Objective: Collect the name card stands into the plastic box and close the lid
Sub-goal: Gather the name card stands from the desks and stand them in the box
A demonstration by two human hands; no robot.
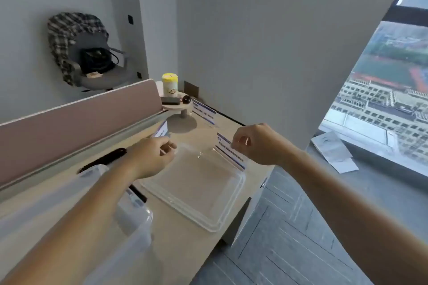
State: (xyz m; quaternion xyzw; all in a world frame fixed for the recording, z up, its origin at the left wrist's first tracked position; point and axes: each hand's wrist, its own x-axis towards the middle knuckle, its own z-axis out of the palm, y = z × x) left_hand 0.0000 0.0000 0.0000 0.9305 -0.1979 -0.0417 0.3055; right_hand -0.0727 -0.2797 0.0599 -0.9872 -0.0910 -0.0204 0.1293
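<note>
while both arms reach out over the pale wooden desk (pixel 190 245), i see the clear plastic box (pixel 129 222) sitting low on the left, partly under the left arm; it looks see-through and smooth with rounded corners, and i cannot tell if anything is in it; its black handle (pixel 104 159) curves behind the arm; the lid (pixel 196 187) is off and lies flat on the desk beside the box, a clear flat square with soft round corners and a raised rim.

the right hand (pixel 257 146) is curled with its fingertips pinching the top edge of a name card stand (pixel 229 152); that stand is thin, clear and shiny with a white and blue card, and it stands at the far right edge of the lid; the left hand (pixel 152 157) is half closed over the far left corner of the lid, and i cannot tell if it grips anything.

a second name card stand (pixel 162 129) sits just past the left hand by the pink divider (pixel 69 120); a third one (pixel 203 111) stands farther back near the wall; behind them a small round white shelf (pixel 176 105) holds a tub with a yellow lid (pixel 170 84) and a black ball (pixel 186 99).
</note>
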